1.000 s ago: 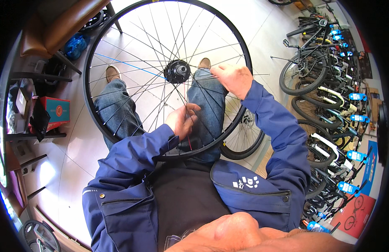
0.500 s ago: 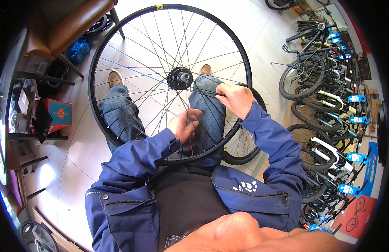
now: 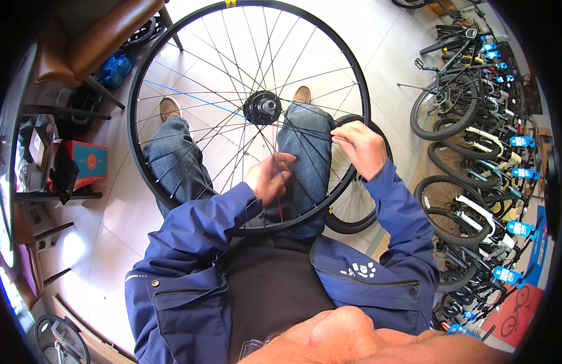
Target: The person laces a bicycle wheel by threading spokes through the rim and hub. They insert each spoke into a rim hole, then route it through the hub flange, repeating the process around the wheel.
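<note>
Red spoke (image 3: 280, 210) runs beside my left hand (image 3: 266, 181), grip unclear; my right hand (image 3: 363, 147) pinches a black spoke (image 3: 315, 129), likely steadying it.

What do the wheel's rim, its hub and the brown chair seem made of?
Rim: probably metal, satin black; its even dark surface leaves carbon possible.
Hub: likely metal, black, with a shiny grey end.
Brown chair: leather or imitation leather, judging by its smooth, glossy highlights.
</note>
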`<action>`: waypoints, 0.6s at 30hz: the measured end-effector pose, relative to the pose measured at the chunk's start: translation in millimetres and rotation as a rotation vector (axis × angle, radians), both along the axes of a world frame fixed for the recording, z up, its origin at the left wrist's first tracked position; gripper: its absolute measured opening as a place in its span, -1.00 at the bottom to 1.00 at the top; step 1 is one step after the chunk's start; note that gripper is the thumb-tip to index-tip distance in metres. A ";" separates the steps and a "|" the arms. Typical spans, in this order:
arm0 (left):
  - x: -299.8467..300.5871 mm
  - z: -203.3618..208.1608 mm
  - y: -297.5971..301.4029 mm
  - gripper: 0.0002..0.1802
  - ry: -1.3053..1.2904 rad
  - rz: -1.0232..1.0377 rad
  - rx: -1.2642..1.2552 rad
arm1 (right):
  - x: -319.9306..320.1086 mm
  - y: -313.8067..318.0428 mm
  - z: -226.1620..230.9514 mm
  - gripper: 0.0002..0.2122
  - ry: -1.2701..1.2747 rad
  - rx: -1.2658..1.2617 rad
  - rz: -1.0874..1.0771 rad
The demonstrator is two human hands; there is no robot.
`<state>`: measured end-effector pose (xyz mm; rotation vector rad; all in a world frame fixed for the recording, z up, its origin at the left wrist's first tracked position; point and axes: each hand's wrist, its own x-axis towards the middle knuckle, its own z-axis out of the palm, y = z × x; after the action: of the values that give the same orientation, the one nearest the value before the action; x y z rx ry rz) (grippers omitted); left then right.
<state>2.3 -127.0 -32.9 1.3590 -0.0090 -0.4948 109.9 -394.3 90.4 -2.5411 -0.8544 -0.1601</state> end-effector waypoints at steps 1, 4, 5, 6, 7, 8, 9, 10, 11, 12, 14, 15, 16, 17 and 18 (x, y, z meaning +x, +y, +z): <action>0.5 -0.4 -0.1 -0.58 0.003 0.003 0.010 | -7.2 -2.0 -1.7 -0.83 -0.010 -0.005 -0.001; 0.9 -0.1 -0.5 -0.59 0.050 0.005 -0.014 | -22.9 -6.4 -8.9 -0.87 0.240 0.042 0.011; 1.5 0.2 -0.5 -0.60 0.058 0.012 -0.039 | -28.6 -6.5 -12.7 -0.87 0.253 0.030 0.020; 1.3 0.6 -0.2 -0.60 0.070 0.018 -0.063 | -33.5 -6.2 -16.4 -0.86 0.270 0.023 0.021; 0.9 0.9 -0.1 -0.60 0.085 0.022 -0.084 | -35.7 -6.3 -20.0 -0.87 0.323 0.045 0.030; 1.3 0.9 0.4 -0.60 0.082 0.020 -0.081 | -37.4 -6.4 -23.2 -0.88 0.297 0.025 0.016; 1.3 0.7 0.7 -0.59 0.084 0.015 -0.075 | -39.1 -6.9 -26.0 -0.88 0.272 0.004 0.000; 1.5 0.5 0.9 -0.59 0.075 0.013 -0.077 | -40.0 -7.7 -28.0 -0.88 0.245 -0.017 -0.017; 1.5 0.4 1.2 -0.59 0.076 0.010 -0.069 | -40.2 -8.5 -29.5 -0.88 0.218 -0.043 -0.031; 1.8 0.5 1.4 -0.58 0.067 0.011 -0.066 | -39.9 -9.5 -30.1 -0.88 0.238 -0.029 -0.037; 2.0 2.7 3.0 -0.56 0.025 -0.001 -0.046 | -40.5 -11.0 -28.6 -0.87 0.284 -0.009 -0.057; 2.3 5.2 4.8 -0.54 -0.012 -0.013 -0.028 | -41.6 -11.0 -26.6 -0.87 0.275 0.019 -0.055; 3.2 8.7 6.4 -0.53 -0.002 -0.029 0.038 | -44.1 -10.6 -23.7 -0.86 0.268 0.048 -0.057; 4.1 13.5 7.9 -0.51 -0.035 -0.036 -0.001 | -46.7 -9.8 -19.8 -0.84 0.263 0.084 -0.060; 4.7 19.6 11.2 -0.49 -0.018 -0.050 0.011 | -51.8 -8.1 -15.2 -0.83 0.342 0.172 -0.062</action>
<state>7.0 -115.8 -13.4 1.3767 -0.0553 -0.5257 58.1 -402.4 75.2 -2.3411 -0.6008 0.1713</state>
